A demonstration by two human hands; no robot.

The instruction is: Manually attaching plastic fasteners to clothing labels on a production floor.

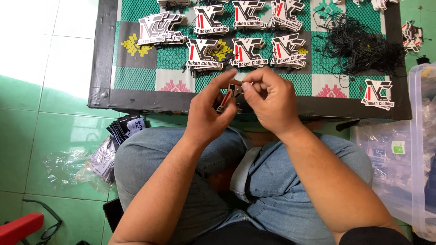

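Note:
My left hand (210, 111) and my right hand (269, 100) meet over the near edge of a low board (104, 68) covered with a green patterned mat. Together they pinch a small die-cut card tag (228, 93), white, black and red. Both hands' fingertips close on the tag. Several stacks of the same tags (247, 52) lie in rows on the mat just beyond my hands. A tangled heap of thin black strings (359, 45) lies at the mat's right. A single tag (378, 94) rests near the board's right corner.
My knees in blue jeans (281, 177) are below the board. A clear bag of dark printed cards (113, 145) lies on the green tiled floor at left. A clear plastic box (422, 149) and plastic bags stand at right. A red object (18, 227) sits bottom left.

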